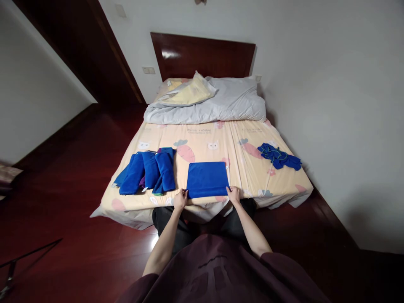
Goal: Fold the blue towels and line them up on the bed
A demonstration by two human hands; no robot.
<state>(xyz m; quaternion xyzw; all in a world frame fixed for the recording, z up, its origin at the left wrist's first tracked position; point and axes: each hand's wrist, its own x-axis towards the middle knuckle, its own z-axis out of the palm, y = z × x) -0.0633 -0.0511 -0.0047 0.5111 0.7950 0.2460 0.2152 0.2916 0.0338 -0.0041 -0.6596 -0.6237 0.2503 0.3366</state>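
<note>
A blue towel (pixel 207 176) lies flat as a folded rectangle near the front edge of the bed, with a fold running along its near side. My left hand (pixel 180 200) pinches its near left corner. At the near right corner, my right hand (pixel 233 195) grips the cloth between thumb and fingers. To the left, several rolled or folded blue towels (pixel 131 173) lie in an overlapping group, with bits of purple and green edging showing. A crumpled blue towel (pixel 279 157) with light green edging lies on the right side of the bed.
The bed (pixel 202 143) has a peach sheet printed with rabbits and carrots. A grey quilt (pixel 235 99) with a yellow side is bunched before the dark wooden headboard (pixel 205 57). A wall stands close on the right. A thin black stand (pixel 30 253) is at lower left.
</note>
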